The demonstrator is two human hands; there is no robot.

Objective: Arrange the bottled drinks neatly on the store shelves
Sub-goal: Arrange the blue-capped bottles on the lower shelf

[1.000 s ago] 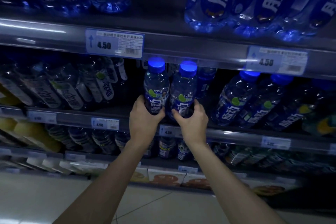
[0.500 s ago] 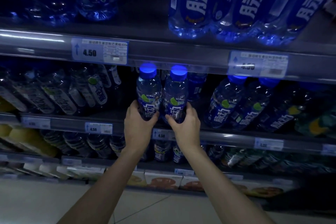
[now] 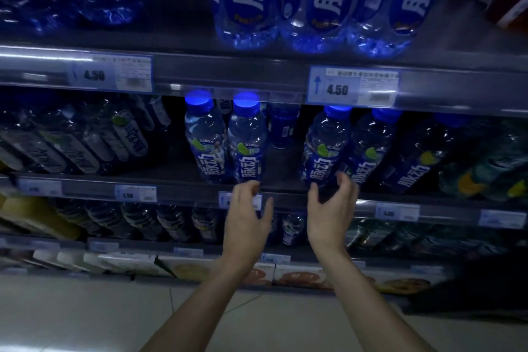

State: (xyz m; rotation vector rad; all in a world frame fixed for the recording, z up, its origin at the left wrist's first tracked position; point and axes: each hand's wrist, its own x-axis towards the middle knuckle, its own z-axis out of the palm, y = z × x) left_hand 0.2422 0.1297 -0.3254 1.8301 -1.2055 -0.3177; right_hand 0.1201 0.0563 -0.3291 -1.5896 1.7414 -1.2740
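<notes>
Shelf: middle shelf, its front edge bearing price tags.
Placed pair: two bottles upright, touching, caps up, just above the left hand.
Next bottle: leaning, long axis tilted, cap up-right; base just above the right hand.
Grip: both hands spread wide, holding nothing.
Nearer: right hand.

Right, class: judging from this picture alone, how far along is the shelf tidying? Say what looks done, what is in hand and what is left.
Done: two blue-capped bottles stand upright, side by side, at the middle shelf front. In hand: nothing; the left hand and right hand are open, the right one reaching at the leaning bottle. Left: that leaning row to its right, and the tilted clear bottles on the left.
</notes>
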